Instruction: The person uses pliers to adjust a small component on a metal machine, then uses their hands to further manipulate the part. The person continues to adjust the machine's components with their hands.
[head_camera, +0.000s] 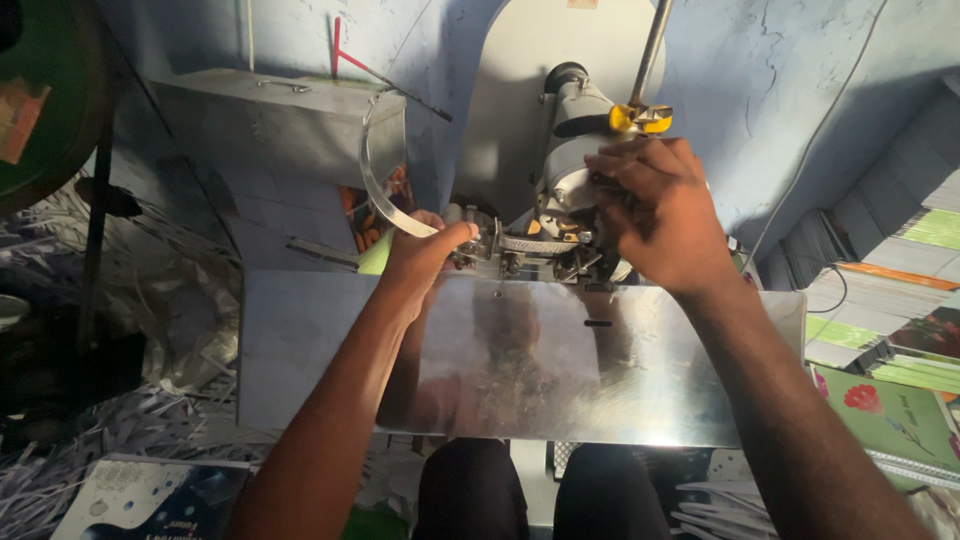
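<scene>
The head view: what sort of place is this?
Probably a small bookbinding or notebook workshop: both hands work at a metal machine with a shiny steel table, stacked notebooks alongside, paper shreds littering the floor.

shredded paper (130, 415), stacked notebooks (900, 330), grey box (280, 125)

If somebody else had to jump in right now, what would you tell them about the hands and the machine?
Left hand: fingers closed on a thin curved metal strip at the machine's left side.
Right hand: gripping the grey machine head, just under a yellow wing nut.
The shiny metal table in front carries nothing.
Notebooks are stacked to the right; paper shreds lie on the left.
Both hands are at the head; whether the strip is seated cannot be told.
</scene>
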